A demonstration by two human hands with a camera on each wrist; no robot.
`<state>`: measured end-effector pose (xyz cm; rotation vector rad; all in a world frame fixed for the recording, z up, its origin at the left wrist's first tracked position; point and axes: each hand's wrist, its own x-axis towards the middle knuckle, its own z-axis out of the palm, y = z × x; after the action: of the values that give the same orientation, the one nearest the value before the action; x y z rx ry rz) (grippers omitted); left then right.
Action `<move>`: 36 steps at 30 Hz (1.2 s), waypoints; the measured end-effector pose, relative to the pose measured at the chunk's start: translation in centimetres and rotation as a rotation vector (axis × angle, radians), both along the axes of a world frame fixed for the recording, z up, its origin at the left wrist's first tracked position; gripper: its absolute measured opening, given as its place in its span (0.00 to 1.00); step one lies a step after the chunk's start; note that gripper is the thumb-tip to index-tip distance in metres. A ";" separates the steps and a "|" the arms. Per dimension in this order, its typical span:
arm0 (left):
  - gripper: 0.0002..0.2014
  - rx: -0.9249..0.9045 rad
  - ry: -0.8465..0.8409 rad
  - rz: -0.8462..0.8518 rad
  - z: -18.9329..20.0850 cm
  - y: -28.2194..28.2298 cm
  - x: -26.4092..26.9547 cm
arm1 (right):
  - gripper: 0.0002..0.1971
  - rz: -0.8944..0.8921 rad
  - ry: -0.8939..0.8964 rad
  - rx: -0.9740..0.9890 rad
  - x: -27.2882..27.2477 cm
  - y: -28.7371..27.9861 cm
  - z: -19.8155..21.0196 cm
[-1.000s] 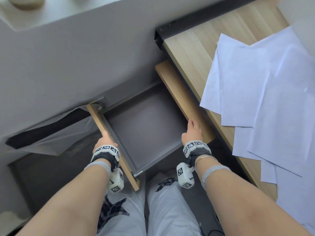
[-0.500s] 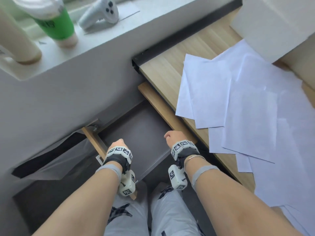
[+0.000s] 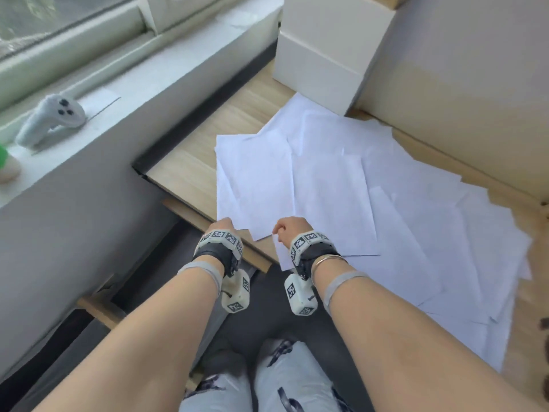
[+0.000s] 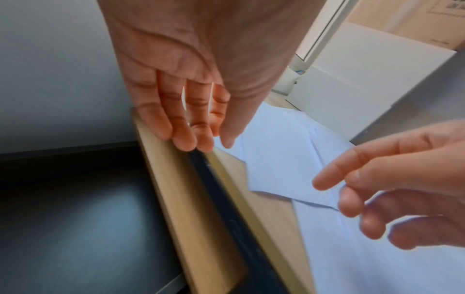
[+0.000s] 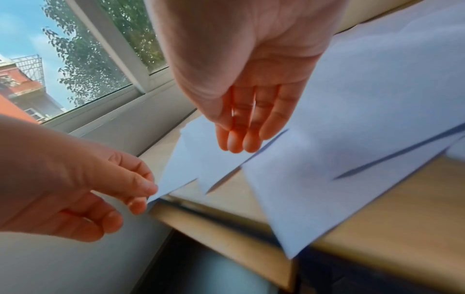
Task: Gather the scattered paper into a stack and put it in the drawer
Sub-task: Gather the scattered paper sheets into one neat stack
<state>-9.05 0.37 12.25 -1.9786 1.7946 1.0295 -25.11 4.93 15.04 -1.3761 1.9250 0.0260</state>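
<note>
My left hand (image 3: 221, 226) and right hand (image 3: 289, 228), fingers relaxed, holding nothing, reach the desk edge. Scattered paper (image 3: 341, 185) fans from 12 to 3 o'clock; its nearest corners overhang beside both hands. Drawer (image 4: 75, 218) open at 7 o'clock.

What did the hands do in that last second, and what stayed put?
Both hands let go of the open drawer and moved up to the desk's near edge. The left hand now touches the corner of the nearest sheet; whether it pinches it is unclear. The right hand hovers with loosely bent fingers over the scattered paper. The sheets lie spread as before; the drawer stays open.
</note>
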 end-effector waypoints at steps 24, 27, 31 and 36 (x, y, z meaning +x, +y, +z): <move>0.28 -0.142 -0.207 0.166 -1.8 -13.0 -8.5 | 0.27 -0.558 0.301 0.071 -17.4 -1.8 -3.0; 0.28 -0.180 -0.203 0.212 -2.2 -14.5 -8.3 | 0.32 -0.660 0.286 0.091 -17.2 -3.1 -3.2; 0.29 -0.236 -0.189 0.207 -2.2 -15.8 -8.6 | 0.34 -0.699 0.268 0.110 -16.6 -4.6 -3.3; 0.33 -0.245 -0.120 0.173 -2.1 -16.8 -9.8 | 0.35 -0.661 0.248 0.116 -15.6 -6.5 -3.4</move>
<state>-18.89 -16.48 10.17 -2.3219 1.7824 0.7475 -40.69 -1.57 11.61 -0.6330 2.4595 -0.0127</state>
